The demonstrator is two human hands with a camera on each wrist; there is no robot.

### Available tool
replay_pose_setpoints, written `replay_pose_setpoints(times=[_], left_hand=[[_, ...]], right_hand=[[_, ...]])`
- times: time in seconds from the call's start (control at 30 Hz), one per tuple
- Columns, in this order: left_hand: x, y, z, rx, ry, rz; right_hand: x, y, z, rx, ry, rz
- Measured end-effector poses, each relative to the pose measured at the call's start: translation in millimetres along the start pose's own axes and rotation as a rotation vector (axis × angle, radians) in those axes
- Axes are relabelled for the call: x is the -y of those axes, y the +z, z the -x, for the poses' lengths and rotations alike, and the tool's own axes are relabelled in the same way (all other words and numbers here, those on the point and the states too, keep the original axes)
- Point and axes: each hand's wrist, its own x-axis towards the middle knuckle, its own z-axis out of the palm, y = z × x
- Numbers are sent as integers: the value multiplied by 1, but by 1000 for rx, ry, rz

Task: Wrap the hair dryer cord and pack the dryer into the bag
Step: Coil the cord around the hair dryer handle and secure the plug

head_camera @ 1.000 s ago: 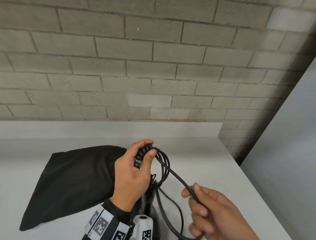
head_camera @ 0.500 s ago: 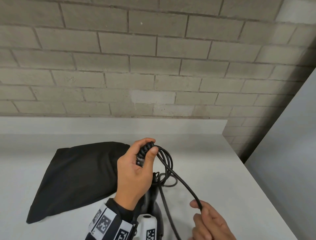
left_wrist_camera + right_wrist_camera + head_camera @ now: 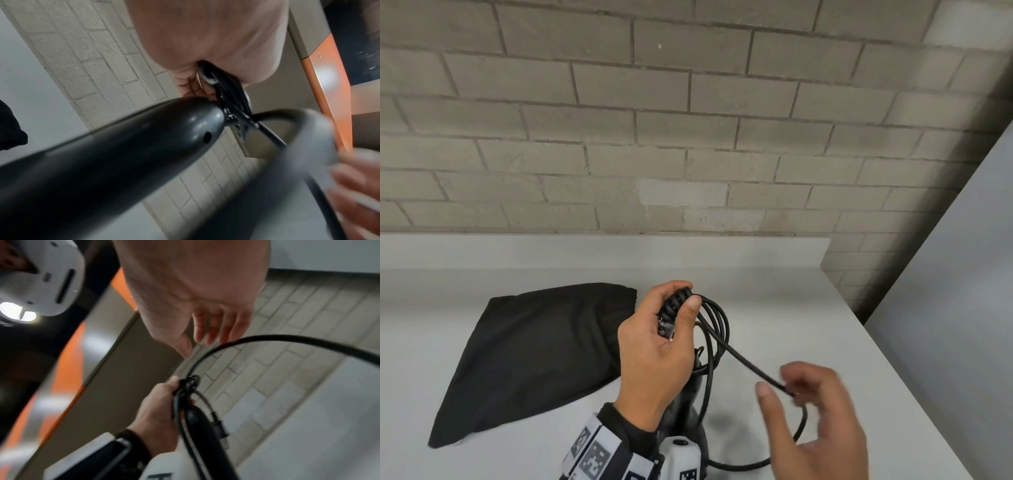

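Observation:
My left hand (image 3: 681, 303) is raised above the table and grips several gathered loops of the black hair dryer cord (image 3: 717, 329). The dark dryer (image 3: 693, 401) hangs below that hand, handle up; its rounded handle end (image 3: 115, 146) fills the left wrist view. The free run of cord slants down to my right hand (image 3: 801, 404), whose fingers are straight and spread, with the cord lying across the fingertips (image 3: 213, 339). From there the cord (image 3: 267, 338) arcs away toward the table. The black fabric bag (image 3: 534, 353) lies flat to the left.
The white table (image 3: 774, 301) ends at a low ledge against a grey brick wall (image 3: 688, 137). Its right edge runs diagonally past my right hand, with a grey floor gap beyond. A wrist camera (image 3: 681, 459) sits at the bottom.
My right hand has released its pinch on the cord and spread its fingers, rising slightly. The left hand keeps the loops in the same place.

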Motion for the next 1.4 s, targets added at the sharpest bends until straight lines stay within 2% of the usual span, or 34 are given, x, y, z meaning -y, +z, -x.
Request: replay_pose_setpoints(times=[0.07,0.1,0.17,0.3,0.37,0.43,0.57,0.7,0.83,0.93,1.0,1.03,1.13,1.2,1.3,1.33,1.4], left_hand=[[0,0,1,-10,0,-3],[0,0,0,-14,3,-6],[-1,-1,1,-19,7,-13],[0,-2,2,-28,1,-3],[0,-3,3,-32,-1,1],[1,-5,2,-41,3,-3],[2,-10,-2,-65,1,-8],[9,-19,-8,-105,-30,-8],[14,-26,-12,-142,-60,-7],[17,-29,-14,-148,-78,-3],[16,-29,-14,-140,-69,-5],[16,-29,-14,-134,-67,-3],[14,-27,-12,-115,-64,-1],[12,-26,-11,-110,-59,-6],[10,-23,-10,-99,-46,-17],[9,-22,-9,-94,-47,-17],[8,-20,-9,-88,-51,-21]], right_hand=[[17,11,8,29,-112,-31],[19,17,12,67,-106,-27],[19,26,17,193,4,7],[12,37,17,411,88,181],[13,39,15,486,164,137],[9,36,10,505,172,57],[7,20,0,624,39,-101],[1,-7,-9,640,3,-315],[-22,-35,-19,574,-15,-402],[-39,-57,-26,637,-94,-254],[-56,-64,-28,711,-57,-207],[-66,-68,-21,741,-88,-139],[-97,-74,-14,862,-304,123],[-117,-73,-14,926,-329,194],[-130,-69,-7,956,-425,401],[-125,-64,-2,922,-458,409],[-80,-50,3,826,-424,305]])
